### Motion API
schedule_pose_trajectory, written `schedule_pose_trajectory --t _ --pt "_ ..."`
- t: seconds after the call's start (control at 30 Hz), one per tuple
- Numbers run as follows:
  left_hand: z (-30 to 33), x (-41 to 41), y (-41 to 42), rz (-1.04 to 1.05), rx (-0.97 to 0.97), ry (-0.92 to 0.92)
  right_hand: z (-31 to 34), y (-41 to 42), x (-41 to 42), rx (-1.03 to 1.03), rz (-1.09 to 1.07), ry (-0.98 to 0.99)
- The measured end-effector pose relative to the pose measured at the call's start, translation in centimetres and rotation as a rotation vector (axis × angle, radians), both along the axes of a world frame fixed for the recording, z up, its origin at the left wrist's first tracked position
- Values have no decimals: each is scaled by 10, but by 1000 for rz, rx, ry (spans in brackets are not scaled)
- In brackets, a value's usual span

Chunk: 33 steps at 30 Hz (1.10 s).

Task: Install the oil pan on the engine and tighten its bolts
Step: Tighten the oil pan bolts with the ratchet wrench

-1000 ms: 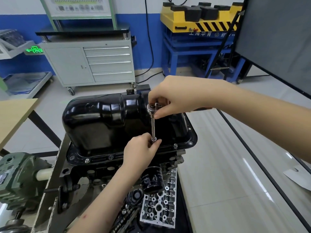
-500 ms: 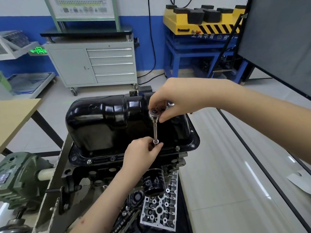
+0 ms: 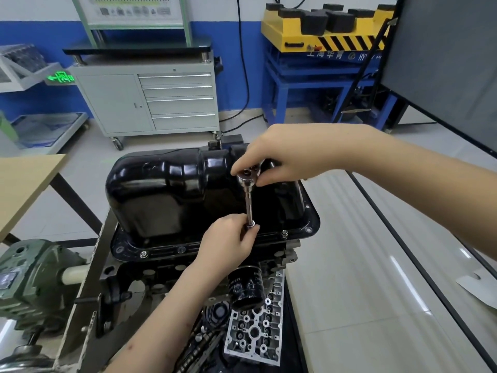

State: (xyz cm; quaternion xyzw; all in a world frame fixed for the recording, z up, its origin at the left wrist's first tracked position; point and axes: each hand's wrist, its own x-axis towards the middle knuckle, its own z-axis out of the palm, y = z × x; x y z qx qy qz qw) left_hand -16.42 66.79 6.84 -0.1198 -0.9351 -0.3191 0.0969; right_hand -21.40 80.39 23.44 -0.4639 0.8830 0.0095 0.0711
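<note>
Head view, the only one we get: the black oil pan (image 3: 188,195) sits mid-frame on the engine (image 3: 166,275), its flange along the block's top edge. The right hand (image 3: 282,157), coming in from the right edge, curls its fingers around the head of the ratchet (image 3: 246,180) just above centre. Below it the left hand (image 3: 228,243) pinches the bottom of the extension bar (image 3: 250,208), thumb and fingertips closed around the socket end down at the near flange.

The risks, as I read it — if the bar leans off upright while the top is turned, the socket could ride off the bolt head and round it, or the fastener could start cross-threaded. The pinching fingers sit right beside the flange edge, so a slip could nip them. Another bolt (image 3: 284,233) shows further right on the flange and one (image 3: 144,253) to the lower left; uneven tightening among them could seat the pan crooked.

Hard to make out: the bolt under the socket is hidden behind the left fingers, so how deep it sits is unknown. The ratchet's handle is covered by the right palm. The pan's far flange is out of sight behind its own bulge — bolts there can't be counted.
</note>
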Motion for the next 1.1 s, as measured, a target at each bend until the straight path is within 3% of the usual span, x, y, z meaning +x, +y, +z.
schedule_pose_trajectory --t 0.27,0.53,0.9,1.1 --pt "-1 4 5 121 136 -63 -2 -1 2 17 -112 116" --pt "-3 1 3 22 22 -7 0 0 1 -25 -65 22" --pt "-6 5 10 172 179 -16 -3 1 3 -29 -146 55" --pt "-4 5 9 108 105 13 -5 0 4 -27 -82 74"
